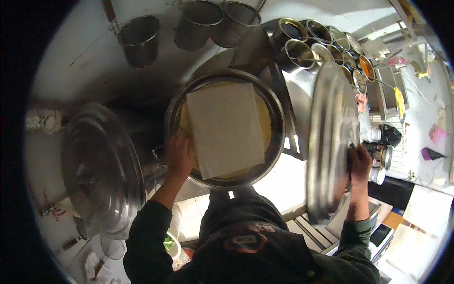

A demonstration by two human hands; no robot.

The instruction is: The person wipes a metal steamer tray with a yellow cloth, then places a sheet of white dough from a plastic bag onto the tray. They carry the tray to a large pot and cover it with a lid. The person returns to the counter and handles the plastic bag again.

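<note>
A large round metal pot [276, 156] stands before me. Over the yellowish contents [264, 117] inside it lies a pale rectangular sheet [225, 131], perhaps paper or cloth. My left hand [179, 156] reaches over the pot's left rim beside the sheet; its fingertips are blurred, so whether they grip anything is unclear. At the right, my right hand [360, 163] grips the handle of a big round metal lid [328, 142], which is held tilted on edge, away from the pot.
Another large metal lid [103, 170] is upright at the left. Deep strainer baskets [140, 46] hang on the wall behind. Several round metal containers [299, 53] with ladles stand at the back right. A white bucket [173, 245] is low on the left.
</note>
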